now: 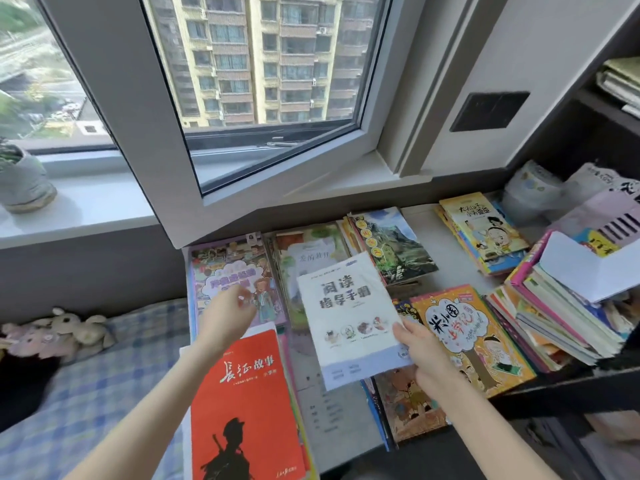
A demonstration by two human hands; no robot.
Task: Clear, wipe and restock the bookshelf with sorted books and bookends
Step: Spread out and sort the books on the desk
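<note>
Head view: right hand [420,355] is pinching the lower right corner of a white booklet [346,317], thumb lying on the cover and the other fingers going underneath. The booklet is sitting tilted over the middle piles of books on the desk [424,223], overlapping a green-covered book [304,251] behind it. Left hand [228,317] is hovering over a purple-covered book [235,278] at the back left of the desk, fingers loosely curled and blurred, with nothing showing in its grasp. A red book [246,407] is lying on top of the nearest left pile, just below the left wrist. A yellow cartoon book [471,337] is lying just right of the right hand, and a tall untidy stack [561,323] is leaning beside it. The dark bookshelf [588,109] is standing at the far right. A plant pot [20,178] is sitting on the window sill.
</note>
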